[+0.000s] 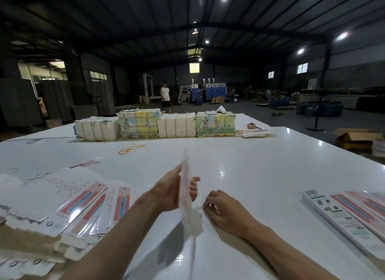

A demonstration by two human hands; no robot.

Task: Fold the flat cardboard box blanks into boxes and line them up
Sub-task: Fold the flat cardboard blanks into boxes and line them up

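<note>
Two bare hands are working over a glossy white table (pixel 260 165). The left hand (pixel 171 191) is gripping a thin pink-and-white cardboard blank (pixel 186 186), which is standing nearly upright, edge-on and motion-blurred. The right hand (pixel 221 210) is curling its fingers just beside the blank's lower white flap; whether it is pinching it is unclear. Flat blanks (pixel 73 206) are lying fanned at left, and long folded boxes (pixel 343 215) are lining up at right, their print too blurred to read. Rubber bands (pixel 131 148) and paper-wrapped bundles (pixel 156 125) are sitting farther back.

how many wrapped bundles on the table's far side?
4, in one row: leftmost white bundle, left printed bundle, right white bundle, rightmost printed bundle. Others could hide behind.
</note>
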